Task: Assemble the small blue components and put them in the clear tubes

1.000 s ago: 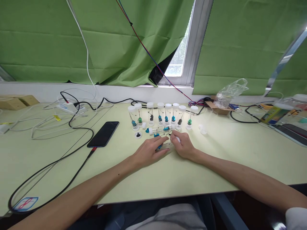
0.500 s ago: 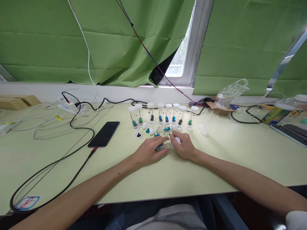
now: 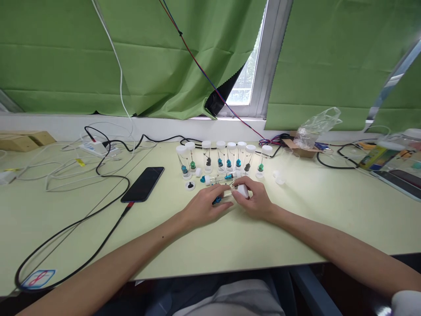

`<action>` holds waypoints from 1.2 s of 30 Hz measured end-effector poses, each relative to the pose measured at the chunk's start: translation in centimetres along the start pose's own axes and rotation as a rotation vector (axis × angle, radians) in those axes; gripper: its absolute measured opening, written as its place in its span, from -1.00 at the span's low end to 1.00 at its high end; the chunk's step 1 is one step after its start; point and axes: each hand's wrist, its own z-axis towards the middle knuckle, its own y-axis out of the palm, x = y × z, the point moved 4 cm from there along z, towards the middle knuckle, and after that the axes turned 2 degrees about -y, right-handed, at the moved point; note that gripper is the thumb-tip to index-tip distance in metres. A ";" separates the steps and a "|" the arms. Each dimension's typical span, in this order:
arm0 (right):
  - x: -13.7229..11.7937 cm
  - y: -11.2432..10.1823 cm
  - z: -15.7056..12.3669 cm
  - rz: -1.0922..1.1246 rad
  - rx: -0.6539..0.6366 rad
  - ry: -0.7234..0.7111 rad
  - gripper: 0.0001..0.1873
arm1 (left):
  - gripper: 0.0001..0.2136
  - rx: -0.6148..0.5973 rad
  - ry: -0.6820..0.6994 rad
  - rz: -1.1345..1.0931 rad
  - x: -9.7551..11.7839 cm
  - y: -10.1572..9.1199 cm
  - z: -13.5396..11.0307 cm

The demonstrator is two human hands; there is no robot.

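My left hand (image 3: 207, 202) is curled around a clear tube with a small blue piece (image 3: 216, 200) at its left end. My right hand (image 3: 255, 198) grips a white cap (image 3: 242, 191) at the tube's other end, thumb and forefinger close to the left fingertips. Whether cap and tube are joined is hidden by the fingers. Just beyond the hands lies another clear tube (image 3: 217, 179) on its side, with blue pieces near it. Several upright white-capped clear tubes (image 3: 207, 157) stand behind, each holding a blue, green or black piece on a thin stem.
A small round white cap with a black piece (image 3: 190, 185) lies left of the tubes. Further left are a phone (image 3: 142, 184) on a black cable and tangled white cords. Loose clear caps (image 3: 279, 179), a cardboard box with a plastic bag (image 3: 304, 147) and a clear container are rightward.
My right hand has turned so that the white cap shows more fully. A blue piece near my left fingertips is no longer visible. My left hand has hardly moved.
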 end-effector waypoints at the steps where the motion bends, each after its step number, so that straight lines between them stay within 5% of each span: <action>1: -0.1 -0.1 0.0 0.009 0.012 -0.007 -0.84 | -0.70 0.000 -0.005 -0.005 0.0 0.0 0.0; 23: 0.0 -3.1 1.6 -0.081 0.383 -0.028 -0.78 | -0.75 0.074 0.021 -0.022 -0.5 0.2 0.0; 31: 0.0 -6.4 4.7 -0.152 0.351 0.005 -0.72 | -0.81 0.310 0.022 0.228 -2.0 -1.1 0.3; 36: -1.0 -8.2 7.2 -0.241 0.188 0.087 -0.71 | -0.69 0.240 -0.040 0.318 -3.3 -1.5 0.6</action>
